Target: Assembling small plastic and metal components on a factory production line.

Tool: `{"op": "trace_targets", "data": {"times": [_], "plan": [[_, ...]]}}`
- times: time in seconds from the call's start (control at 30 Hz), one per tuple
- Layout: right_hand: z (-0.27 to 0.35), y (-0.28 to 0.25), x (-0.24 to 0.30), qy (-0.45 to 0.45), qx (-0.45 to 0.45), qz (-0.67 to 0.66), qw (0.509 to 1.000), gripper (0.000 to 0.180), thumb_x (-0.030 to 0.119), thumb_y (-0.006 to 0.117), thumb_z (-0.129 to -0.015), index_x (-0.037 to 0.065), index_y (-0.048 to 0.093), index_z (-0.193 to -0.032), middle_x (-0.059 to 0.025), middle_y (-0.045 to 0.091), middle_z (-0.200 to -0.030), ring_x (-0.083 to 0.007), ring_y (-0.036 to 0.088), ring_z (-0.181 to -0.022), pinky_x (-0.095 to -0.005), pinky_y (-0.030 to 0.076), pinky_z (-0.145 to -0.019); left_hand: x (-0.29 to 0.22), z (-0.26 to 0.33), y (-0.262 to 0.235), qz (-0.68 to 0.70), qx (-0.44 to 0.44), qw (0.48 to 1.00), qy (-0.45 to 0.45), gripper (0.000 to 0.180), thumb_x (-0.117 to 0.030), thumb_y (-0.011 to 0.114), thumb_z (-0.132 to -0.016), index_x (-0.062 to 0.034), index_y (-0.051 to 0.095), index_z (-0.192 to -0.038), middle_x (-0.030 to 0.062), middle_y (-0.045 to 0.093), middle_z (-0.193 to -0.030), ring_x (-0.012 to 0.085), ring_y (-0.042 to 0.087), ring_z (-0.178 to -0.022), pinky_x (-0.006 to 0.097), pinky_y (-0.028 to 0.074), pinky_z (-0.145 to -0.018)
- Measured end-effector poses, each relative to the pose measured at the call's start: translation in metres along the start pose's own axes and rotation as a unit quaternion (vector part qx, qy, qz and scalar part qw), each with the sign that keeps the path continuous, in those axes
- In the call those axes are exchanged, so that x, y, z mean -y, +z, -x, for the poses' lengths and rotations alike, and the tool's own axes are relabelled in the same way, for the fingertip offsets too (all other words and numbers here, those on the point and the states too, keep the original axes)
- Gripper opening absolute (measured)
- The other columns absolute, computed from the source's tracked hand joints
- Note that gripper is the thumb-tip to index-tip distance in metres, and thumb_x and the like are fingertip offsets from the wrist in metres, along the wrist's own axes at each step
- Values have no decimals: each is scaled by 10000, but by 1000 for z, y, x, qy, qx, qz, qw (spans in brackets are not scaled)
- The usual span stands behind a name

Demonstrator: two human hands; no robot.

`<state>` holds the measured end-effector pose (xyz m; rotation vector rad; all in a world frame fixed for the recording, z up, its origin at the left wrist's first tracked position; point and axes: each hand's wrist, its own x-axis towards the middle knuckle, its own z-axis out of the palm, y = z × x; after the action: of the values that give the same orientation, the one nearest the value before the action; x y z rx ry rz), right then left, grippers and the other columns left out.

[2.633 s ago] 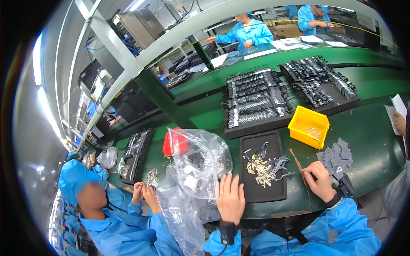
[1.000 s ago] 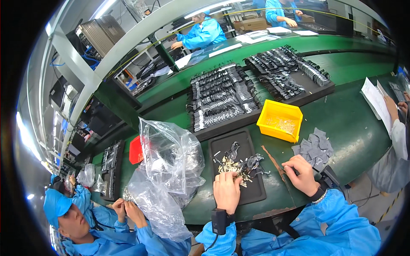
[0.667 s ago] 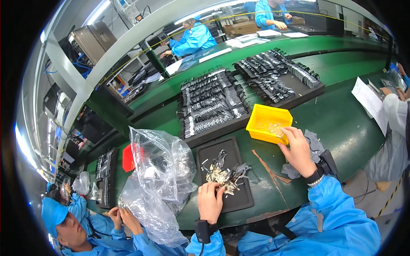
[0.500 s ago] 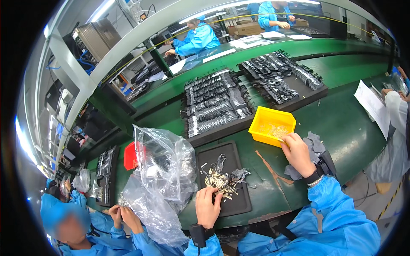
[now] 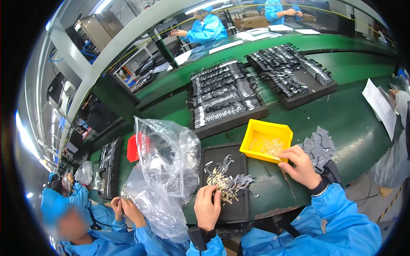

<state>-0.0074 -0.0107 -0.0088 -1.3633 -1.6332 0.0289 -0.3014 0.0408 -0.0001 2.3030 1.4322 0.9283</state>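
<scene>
My right hand [image 5: 299, 166] grips the near right rim of a yellow bin [image 5: 252, 156], thumb outside and fingers over the edge. Small pale, slender pieces [image 5: 267, 145] lie in the bin. My left hand [image 5: 208, 208] is at the left edge of a black tray [image 5: 237, 209], its fingers curled together. What they hold, if anything, is hidden. Beside its fingertips is a heap of small brass-coloured parts [image 5: 222, 181], mixed with dark grey strips [image 5: 241, 181].
Two dark foam trays [image 5: 230, 121] [image 5: 309, 96] hold rows of black and silver parts. Clear plastic bags [image 5: 166, 162] and a red bin [image 5: 132, 149] stand left. Grey pieces [image 5: 318, 147] lie right. A co-worker's hands [image 5: 128, 209] work at left; other people sit across the bench.
The yellow bin has come nearer and slightly left with my right hand on its rim, now covering part of the brown mark on the bench. My left hand has barely moved.
</scene>
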Motion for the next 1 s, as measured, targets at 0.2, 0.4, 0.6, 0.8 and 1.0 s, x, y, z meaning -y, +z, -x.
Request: {"op": "trace_targets", "data": {"times": [0.2,0.4,0.6,0.8,1.0], "plan": [[4,1,-2,-35,-124,4,992,55,29,635,-727,29,580,-734,-103,567,-716,-258,539,-657,-337,426,-573,-16,15,17,-42,-78,995,38,118,-66,633,-758,-40,617,-871,114,556,-891,302,537,-863,387,427,-769],[12,-1,-4,-17,-87,-32,996,80,40,649,-706,35,582,-663,-83,529,-570,-241,523,-500,-317,404,-464,-15,17,29,-101,-106,988,44,172,-100,635,-760,-32,622,-917,111,561,-998,318,509,-990,413,388,-873],[13,1,-6,65,-65,-79,993,92,64,636,-763,14,598,-696,-88,574,-598,-187,573,-500,-267,435,-461,-13,16,30,-63,-59,996,29,165,-131,639,-765,-44,633,-904,87,587,-1007,281,536,-992,389,397,-869],[12,3,-5,75,-73,-87,991,103,68,633,-772,1,598,-701,-97,572,-592,-182,567,-481,-262,429,-449,-12,16,27,-55,-36,997,44,212,-125,582,-814,-13,599,-993,158,576,-1075,328,521,-1033,402,404,-890],[18,5,-6,65,-101,-104,987,121,99,636,-778,8,608,-703,-99,565,-573,-183,558,-470,-272,413,-438,-6,18,29,-31,-69,997,25,162,-131,624,-772,-50,623,-912,89,600,-1002,273,549,-980,378,401,-859]]}}
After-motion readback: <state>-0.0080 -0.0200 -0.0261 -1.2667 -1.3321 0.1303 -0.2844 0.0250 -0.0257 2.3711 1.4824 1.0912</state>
